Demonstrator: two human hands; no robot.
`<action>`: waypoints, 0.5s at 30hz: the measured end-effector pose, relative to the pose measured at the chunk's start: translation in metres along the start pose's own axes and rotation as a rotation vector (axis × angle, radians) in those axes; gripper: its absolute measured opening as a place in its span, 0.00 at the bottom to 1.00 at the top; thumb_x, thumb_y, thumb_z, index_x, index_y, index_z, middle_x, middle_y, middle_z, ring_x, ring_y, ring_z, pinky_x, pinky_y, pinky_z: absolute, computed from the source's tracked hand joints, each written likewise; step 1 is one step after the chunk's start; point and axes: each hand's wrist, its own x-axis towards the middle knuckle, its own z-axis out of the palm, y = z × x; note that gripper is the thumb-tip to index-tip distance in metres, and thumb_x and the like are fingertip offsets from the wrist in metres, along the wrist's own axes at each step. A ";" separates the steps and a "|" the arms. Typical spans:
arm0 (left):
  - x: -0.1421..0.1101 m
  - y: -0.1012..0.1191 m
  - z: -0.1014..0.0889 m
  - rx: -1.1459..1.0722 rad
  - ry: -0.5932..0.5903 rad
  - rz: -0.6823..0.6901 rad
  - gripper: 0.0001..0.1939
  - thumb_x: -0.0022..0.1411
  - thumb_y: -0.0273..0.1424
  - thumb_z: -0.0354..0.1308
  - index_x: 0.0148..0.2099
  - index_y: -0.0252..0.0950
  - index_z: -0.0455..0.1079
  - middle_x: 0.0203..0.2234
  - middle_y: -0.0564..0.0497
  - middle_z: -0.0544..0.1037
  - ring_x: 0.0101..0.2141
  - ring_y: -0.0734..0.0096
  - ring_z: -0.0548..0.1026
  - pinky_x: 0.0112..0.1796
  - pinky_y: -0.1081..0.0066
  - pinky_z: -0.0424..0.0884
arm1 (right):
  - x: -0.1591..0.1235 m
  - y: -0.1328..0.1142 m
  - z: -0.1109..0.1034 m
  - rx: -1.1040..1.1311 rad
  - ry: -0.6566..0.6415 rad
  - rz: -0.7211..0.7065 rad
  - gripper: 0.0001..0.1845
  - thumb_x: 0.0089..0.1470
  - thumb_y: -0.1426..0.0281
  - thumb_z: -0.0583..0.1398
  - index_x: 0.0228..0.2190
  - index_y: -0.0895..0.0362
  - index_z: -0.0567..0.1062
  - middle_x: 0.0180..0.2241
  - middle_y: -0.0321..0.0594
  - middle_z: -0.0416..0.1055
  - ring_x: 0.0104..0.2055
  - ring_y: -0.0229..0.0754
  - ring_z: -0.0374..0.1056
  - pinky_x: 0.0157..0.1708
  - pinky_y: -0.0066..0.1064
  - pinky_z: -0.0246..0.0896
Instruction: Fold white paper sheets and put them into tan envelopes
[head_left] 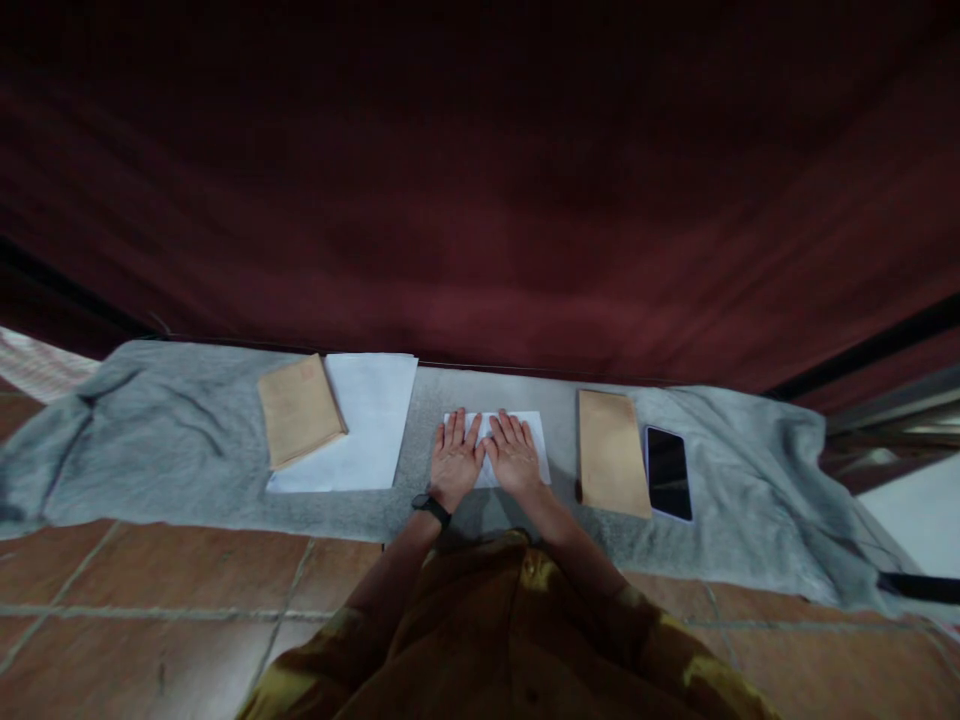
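A white sheet of paper point(538, 440) lies in front of me on the grey cloth. My left hand point(456, 458), with a black watch point(432, 509) on its wrist, rests flat on the left part of the sheet. Flat on the right part is my right hand point(515, 455). The fingers of both are stretched out and point away from me, and the thumbs nearly meet. Much of the paper is hidden under the hands; whether it is folded I cannot tell.
Brown envelopes point(298, 410) overlap a stack of white paper point(371, 420) at the left. To the right lie more brown envelopes point(613, 450), beside a phone point(668, 474). Grey cloth point(187, 430) covers the surface. Behind it hangs a dark red curtain point(480, 220).
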 end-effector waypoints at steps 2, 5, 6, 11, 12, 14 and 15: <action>0.000 -0.001 0.000 0.000 -0.006 0.002 0.28 0.74 0.37 0.46 0.73 0.40 0.56 0.72 0.41 0.52 0.71 0.50 0.51 0.67 0.47 0.52 | -0.001 0.000 0.004 -0.002 0.028 0.005 0.27 0.71 0.63 0.49 0.65 0.60 0.65 0.69 0.48 0.59 0.71 0.51 0.54 0.69 0.49 0.44; 0.000 0.000 0.000 -0.006 -0.003 -0.009 0.29 0.74 0.39 0.46 0.73 0.38 0.57 0.72 0.40 0.53 0.71 0.50 0.51 0.67 0.47 0.52 | -0.003 0.005 0.007 -0.014 0.080 0.023 0.27 0.71 0.63 0.49 0.65 0.61 0.65 0.68 0.50 0.59 0.70 0.51 0.55 0.69 0.48 0.44; 0.000 0.000 0.001 -0.009 0.001 -0.014 0.29 0.74 0.40 0.45 0.73 0.37 0.57 0.72 0.39 0.53 0.71 0.49 0.51 0.67 0.47 0.51 | -0.004 0.007 0.006 -0.019 0.087 0.031 0.27 0.71 0.64 0.49 0.65 0.62 0.65 0.68 0.50 0.59 0.70 0.51 0.55 0.69 0.48 0.44; 0.000 0.001 0.003 -0.024 0.020 -0.030 0.30 0.75 0.42 0.43 0.73 0.34 0.56 0.71 0.39 0.55 0.71 0.50 0.51 0.67 0.47 0.51 | -0.008 0.017 0.001 -0.054 0.095 0.072 0.29 0.71 0.64 0.51 0.66 0.64 0.63 0.68 0.56 0.58 0.71 0.52 0.53 0.69 0.50 0.44; 0.000 0.000 0.003 -0.026 0.023 -0.034 0.31 0.75 0.42 0.43 0.73 0.34 0.55 0.71 0.39 0.55 0.71 0.51 0.51 0.68 0.48 0.51 | -0.008 0.018 0.000 -0.064 0.097 0.084 0.29 0.71 0.63 0.51 0.66 0.65 0.63 0.68 0.58 0.58 0.71 0.53 0.53 0.69 0.51 0.44; 0.000 0.000 0.004 -0.029 0.030 -0.047 0.32 0.75 0.42 0.42 0.73 0.32 0.54 0.71 0.39 0.57 0.71 0.52 0.51 0.68 0.48 0.50 | -0.010 0.020 -0.002 -0.081 0.103 0.105 0.30 0.70 0.63 0.52 0.66 0.67 0.62 0.68 0.61 0.57 0.71 0.54 0.53 0.68 0.51 0.44; 0.000 0.000 0.004 -0.031 0.033 -0.052 0.32 0.75 0.42 0.41 0.73 0.31 0.54 0.70 0.38 0.57 0.71 0.52 0.52 0.68 0.48 0.50 | -0.011 0.021 -0.003 -0.086 0.110 0.113 0.30 0.70 0.63 0.52 0.66 0.67 0.62 0.68 0.61 0.57 0.71 0.54 0.53 0.68 0.52 0.44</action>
